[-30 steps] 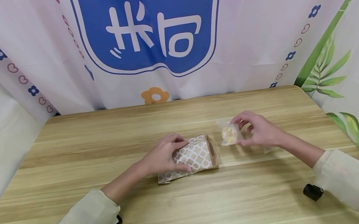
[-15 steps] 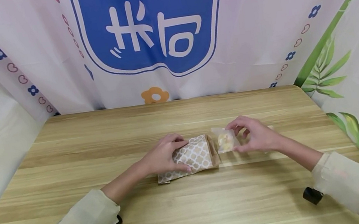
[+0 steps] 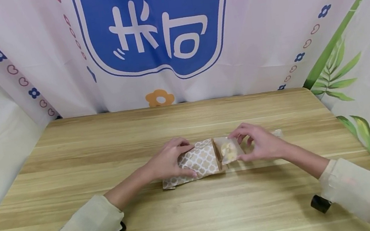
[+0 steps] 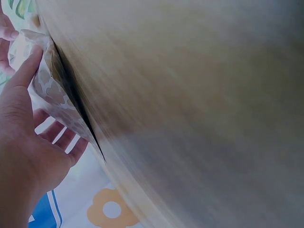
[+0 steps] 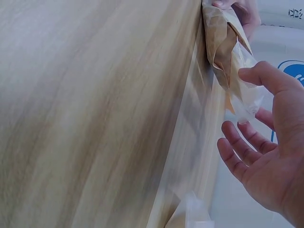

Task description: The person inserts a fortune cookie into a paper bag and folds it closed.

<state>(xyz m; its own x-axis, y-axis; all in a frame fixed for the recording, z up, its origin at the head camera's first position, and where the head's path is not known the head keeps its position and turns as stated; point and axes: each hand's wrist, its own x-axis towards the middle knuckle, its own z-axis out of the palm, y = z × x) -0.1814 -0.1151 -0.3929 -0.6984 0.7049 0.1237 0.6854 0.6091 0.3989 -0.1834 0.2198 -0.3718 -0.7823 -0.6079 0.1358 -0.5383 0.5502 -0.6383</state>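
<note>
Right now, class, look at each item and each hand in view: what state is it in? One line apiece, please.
Patterned paper bag: lying on the table, mouth open toward the right hand.
Clear packet: held at the bag's mouth; sealed or not, cannot tell.
Second packet: on the table, partly hidden by the right arm.
Left hand: gripping the bag.
Right hand: pinching the clear packet.

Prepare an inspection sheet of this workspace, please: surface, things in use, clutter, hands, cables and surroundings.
Surface: light-brown wood-grain table.
Things in use: tan paper bag with white lattice print, lying with mouth open; small translucent packet with pale-yellow contents, at that mouth.
Clutter: second translucent packet, partly hidden.
Hands: left hand grips the bag; right hand pinches the small packet.
Cables: nothing seen.
Surroundings: white curtain with blue emblem behind the table; green leaf print at right.
</note>
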